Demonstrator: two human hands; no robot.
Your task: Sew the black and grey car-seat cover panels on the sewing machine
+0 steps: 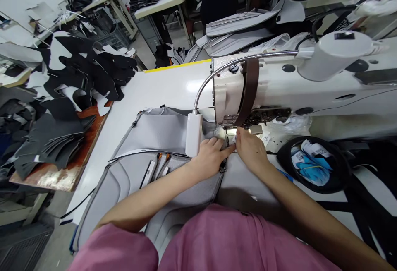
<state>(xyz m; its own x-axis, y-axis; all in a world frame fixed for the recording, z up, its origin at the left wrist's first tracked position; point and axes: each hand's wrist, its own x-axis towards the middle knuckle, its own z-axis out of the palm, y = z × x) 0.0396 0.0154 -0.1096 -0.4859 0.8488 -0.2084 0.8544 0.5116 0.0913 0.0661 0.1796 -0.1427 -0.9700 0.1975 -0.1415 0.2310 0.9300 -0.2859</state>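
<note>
A grey padded seat cover lies spread over the sewing machine's white table, its right edge reaching under the machine head. My left hand rests on that edge, fingers over the fabric and one finger stretched toward the needle area. Just right of the needle area, my right hand is closed in a pinch. A small whitish bit shows at its fingertips, too small to name. Both hands nearly touch below the head of the sewing machine. A white lamp on a bendy metal neck hangs beside my left hand.
A black round container with blue and white labels stands right of my right hand. Stacked grey panels lie behind the machine. Black and white cut pieces are heaped at left, over a brown board.
</note>
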